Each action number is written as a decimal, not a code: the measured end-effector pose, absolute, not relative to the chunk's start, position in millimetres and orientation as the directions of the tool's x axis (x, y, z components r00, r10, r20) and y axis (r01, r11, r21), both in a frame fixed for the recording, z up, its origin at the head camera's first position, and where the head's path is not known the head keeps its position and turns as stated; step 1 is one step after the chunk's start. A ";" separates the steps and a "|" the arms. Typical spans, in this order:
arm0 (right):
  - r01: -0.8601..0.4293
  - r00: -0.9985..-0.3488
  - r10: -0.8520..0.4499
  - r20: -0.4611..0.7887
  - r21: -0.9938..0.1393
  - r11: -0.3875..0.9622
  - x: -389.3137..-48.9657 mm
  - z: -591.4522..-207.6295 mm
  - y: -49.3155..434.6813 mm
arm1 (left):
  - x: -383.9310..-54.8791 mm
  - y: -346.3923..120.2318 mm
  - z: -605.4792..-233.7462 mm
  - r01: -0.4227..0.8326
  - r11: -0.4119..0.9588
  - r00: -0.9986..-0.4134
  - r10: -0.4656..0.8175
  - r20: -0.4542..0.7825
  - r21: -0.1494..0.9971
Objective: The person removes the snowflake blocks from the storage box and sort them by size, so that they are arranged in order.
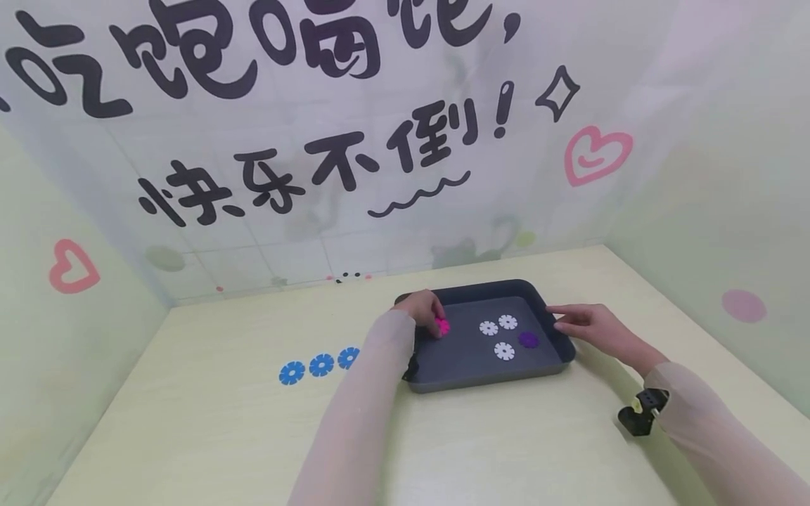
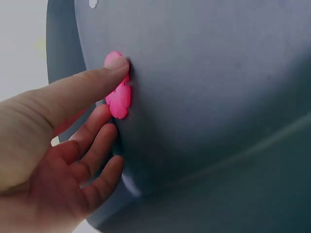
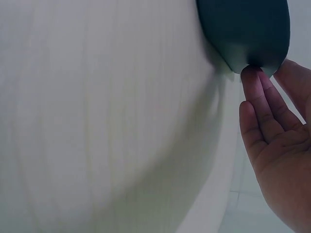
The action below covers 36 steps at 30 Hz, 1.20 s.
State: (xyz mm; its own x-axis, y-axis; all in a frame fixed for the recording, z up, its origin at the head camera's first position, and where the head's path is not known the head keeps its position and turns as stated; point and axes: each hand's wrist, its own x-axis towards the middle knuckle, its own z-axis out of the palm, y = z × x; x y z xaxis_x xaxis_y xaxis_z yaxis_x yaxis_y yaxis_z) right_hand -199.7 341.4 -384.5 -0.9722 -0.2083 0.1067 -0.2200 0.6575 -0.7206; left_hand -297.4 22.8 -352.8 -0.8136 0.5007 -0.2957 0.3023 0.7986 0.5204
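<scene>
My left hand (image 1: 422, 308) reaches over the left side of a dark grey tray (image 1: 462, 379) and pinches a pink notched disc (image 1: 444, 326) between thumb and fingers. In the left wrist view the thumb covers part of the pink disc (image 2: 120, 99), which is close to the tray floor. At the opposite end, my right hand (image 1: 595, 327) holds the tray's right rim. Fingers touch the outside of the tray wall (image 3: 248, 29) in the right wrist view; the thumb is partly hidden. Three white notched discs (image 1: 504, 351) and a purple one (image 1: 529, 339) lie inside the tray.
Three blue notched discs (image 1: 321, 365) lie in a row on the pale wooden table (image 1: 209, 393), left of the tray; my left forearm passes close to the nearest one. Printed wall panels (image 1: 285, 246) enclose the table at the back and both sides.
</scene>
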 end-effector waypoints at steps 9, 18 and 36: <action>-0.210 -0.975 -0.201 0.100 -0.722 0.659 -200.6 -386.0 341.1 | -299.3 23.0 -356.3 0.277 0.819 -0.829 0.468 -0.307 0.502; -0.211 -0.974 -0.202 0.099 -0.718 0.663 -199.4 -384.3 340.5 | -298.2 23.9 -353.3 0.269 0.832 -0.820 0.462 -0.338 0.484; -0.209 -0.974 -0.207 0.092 -0.720 0.662 -200.0 -385.0 340.5 | -300.7 6.8 -342.1 0.276 0.766 -0.787 0.526 -0.321 0.580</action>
